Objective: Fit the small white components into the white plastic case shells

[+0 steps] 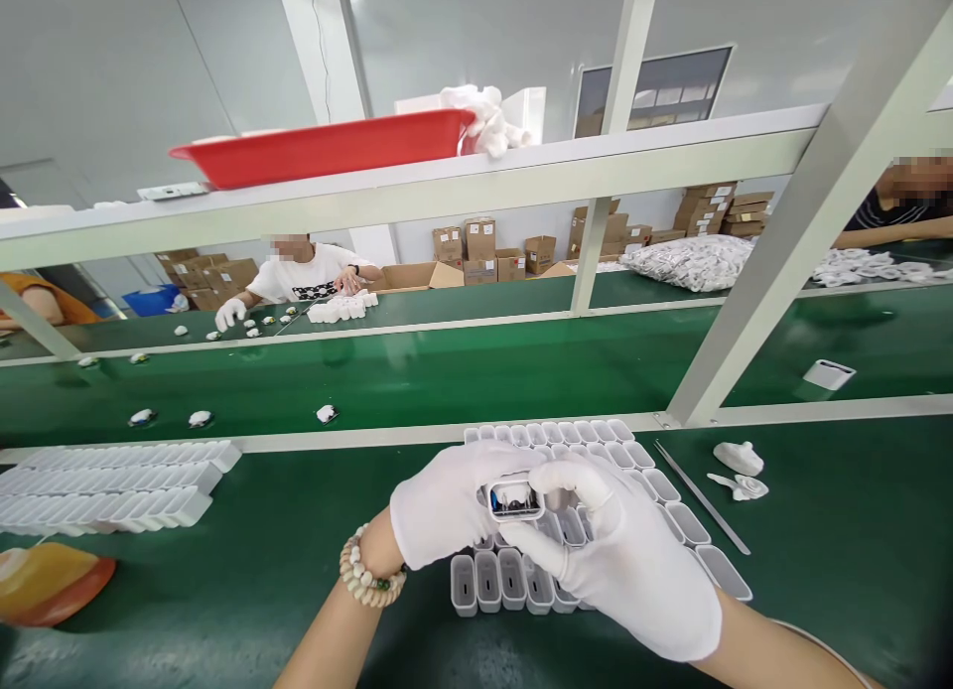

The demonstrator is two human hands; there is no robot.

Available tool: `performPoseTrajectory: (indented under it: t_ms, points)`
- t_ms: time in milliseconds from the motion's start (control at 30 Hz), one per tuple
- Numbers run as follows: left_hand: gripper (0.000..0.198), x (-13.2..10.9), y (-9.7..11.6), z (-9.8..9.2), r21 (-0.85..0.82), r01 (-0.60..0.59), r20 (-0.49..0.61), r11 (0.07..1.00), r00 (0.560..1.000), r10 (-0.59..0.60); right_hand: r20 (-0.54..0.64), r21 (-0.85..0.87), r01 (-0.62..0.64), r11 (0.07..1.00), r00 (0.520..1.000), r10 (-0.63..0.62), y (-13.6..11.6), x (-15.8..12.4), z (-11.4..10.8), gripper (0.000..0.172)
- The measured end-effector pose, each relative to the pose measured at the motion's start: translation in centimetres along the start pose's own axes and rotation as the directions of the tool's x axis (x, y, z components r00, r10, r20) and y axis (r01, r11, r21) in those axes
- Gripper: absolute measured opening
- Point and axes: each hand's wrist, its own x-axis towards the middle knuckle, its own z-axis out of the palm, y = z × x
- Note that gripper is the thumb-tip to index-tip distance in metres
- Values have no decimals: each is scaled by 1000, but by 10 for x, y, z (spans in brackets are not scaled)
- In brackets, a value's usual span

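Note:
Both my hands wear white gloves and meet around one small white plastic housing [515, 515]. Its open end faces me, showing electronic parts inside, with a bit of blue at the left. My left hand [454, 500] grips the housing from the left side. From the right, my right hand [617, 540] holds it between thumb and fingers. Beneath and around my hands stand rows of open white housings [512, 578] on the green bench. My gloves hide part of these rows.
Right of the rows lie a metal strip [704, 498] and crumpled white pieces [739, 471]. More housings [111, 495] stand at left beside a yellow-orange object [52, 582]. Small assemblies [326, 413] sit on the green conveyor [447, 371]. A slanted post [774, 232] rises at right. A co-worker [305, 272] sits opposite.

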Motion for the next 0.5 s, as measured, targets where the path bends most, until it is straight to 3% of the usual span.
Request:
performPoseTrajectory:
  t_ms: [100, 267, 367, 433, 500]
  points:
    - [32, -3, -7, 7, 58, -19, -93, 998, 995, 24, -12, -49, 39, 998, 999, -40, 0, 0, 1, 15]
    - [24, 1, -8, 15, 221, -30, -43, 975, 998, 41, -117, -215, 132, 968, 980, -160, 2, -1, 8, 32]
    - [14, 9, -8, 17, 286, -40, 2, 957, 999, 41, -107, -351, 161, 922, 972, -210, 7, 1, 15, 40]
    - [11, 11, -9, 15, 325, 3, 53, 946, 998, -22, -59, -358, 139, 923, 983, -171, 11, 5, 17, 35]
    - [19, 8, -6, 9, 353, 111, 74, 929, 986, -146, 58, -256, 65, 964, 997, -52, 14, 10, 15, 27]
